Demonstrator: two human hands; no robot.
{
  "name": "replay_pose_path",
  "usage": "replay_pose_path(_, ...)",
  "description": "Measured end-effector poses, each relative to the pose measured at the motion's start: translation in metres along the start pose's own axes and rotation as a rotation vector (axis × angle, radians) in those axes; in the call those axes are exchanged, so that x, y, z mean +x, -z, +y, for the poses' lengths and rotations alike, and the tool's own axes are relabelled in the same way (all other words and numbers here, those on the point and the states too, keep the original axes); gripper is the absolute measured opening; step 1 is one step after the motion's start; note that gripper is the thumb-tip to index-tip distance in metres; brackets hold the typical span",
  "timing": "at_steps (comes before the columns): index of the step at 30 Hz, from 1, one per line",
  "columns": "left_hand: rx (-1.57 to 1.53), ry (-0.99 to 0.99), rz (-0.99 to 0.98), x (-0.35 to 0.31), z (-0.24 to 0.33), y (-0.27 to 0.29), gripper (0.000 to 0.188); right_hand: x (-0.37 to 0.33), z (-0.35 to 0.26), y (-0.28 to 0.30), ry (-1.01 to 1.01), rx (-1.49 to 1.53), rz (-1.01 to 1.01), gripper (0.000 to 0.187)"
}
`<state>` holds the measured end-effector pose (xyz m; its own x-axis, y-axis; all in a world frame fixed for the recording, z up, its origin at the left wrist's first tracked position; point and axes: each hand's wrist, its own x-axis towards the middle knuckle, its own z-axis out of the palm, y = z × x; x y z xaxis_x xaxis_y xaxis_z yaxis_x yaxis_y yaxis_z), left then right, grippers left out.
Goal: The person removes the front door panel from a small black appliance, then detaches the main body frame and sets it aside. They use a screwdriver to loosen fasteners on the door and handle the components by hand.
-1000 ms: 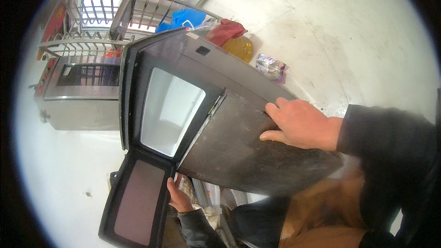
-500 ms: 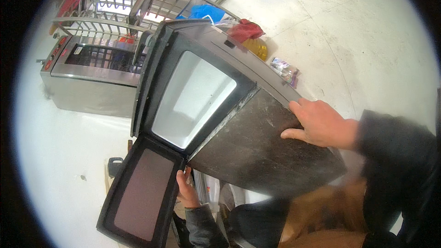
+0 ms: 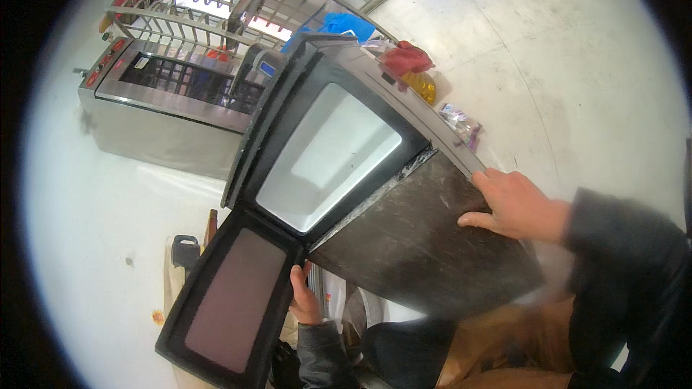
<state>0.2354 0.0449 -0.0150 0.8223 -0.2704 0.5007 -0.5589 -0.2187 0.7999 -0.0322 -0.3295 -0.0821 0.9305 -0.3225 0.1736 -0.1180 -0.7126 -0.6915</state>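
Observation:
A dark, box-shaped appliance that looks like a microwave oven (image 3: 422, 238) is tilted in front of me, with its white cavity (image 3: 328, 151) showing through a black front frame. From the lower end of that frame its black-rimmed door (image 3: 234, 302), with a dull pinkish pane, hangs out toward the lower left. My left hand (image 3: 305, 299) is closed on the door's inner edge, near the corner where door and body meet; some fingers are hidden behind it. At the casing's right edge my right hand (image 3: 512, 205) grips, thumb flat on the scuffed dark brown panel and fingers over the side.
At the left stands a stainless steel appliance (image 3: 166, 133) with red-marked controls, below a metal rack (image 3: 209, 29). Beyond the oven are a blue bag (image 3: 346, 25), a red cloth (image 3: 407, 59), a yellow container (image 3: 420, 88) and a clear packet (image 3: 461, 124) on the pale floor (image 3: 577, 65).
The oven, its door and both hands sit slightly farther right in view, as does the background. Both hands keep their holds, and the door stays open.

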Motion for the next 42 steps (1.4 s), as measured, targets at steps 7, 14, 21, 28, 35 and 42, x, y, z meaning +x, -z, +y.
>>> replay_pose_path(7,-0.055,-0.005,0.023,-0.009,0.009,-0.013,0.036,0.002,0.000,0.006,-0.020,0.011,-0.038,0.063)
replay_pose_path(14,-0.055,0.056,0.027,-0.015,0.026,-0.024,0.035,0.004,0.003,0.012,-0.032,0.009,-0.070,0.062)
replay_pose_path(21,0.111,0.153,0.010,-0.019,0.037,-0.026,0.043,0.004,0.007,0.005,0.020,-0.010,-0.008,0.059)
replay_pose_path(28,0.021,0.096,0.030,-0.017,0.030,-0.026,0.036,0.005,0.003,0.007,-0.053,0.033,-0.053,0.062)
replay_pose_path(35,-0.016,-0.023,0.042,-0.011,0.010,-0.018,0.032,0.004,0.002,0.005,-0.020,0.080,-0.039,0.056)
replay_pose_path(42,0.055,0.113,-0.011,0.002,0.005,-0.002,0.035,0.003,0.009,-0.011,-0.003,0.001,0.011,0.060)
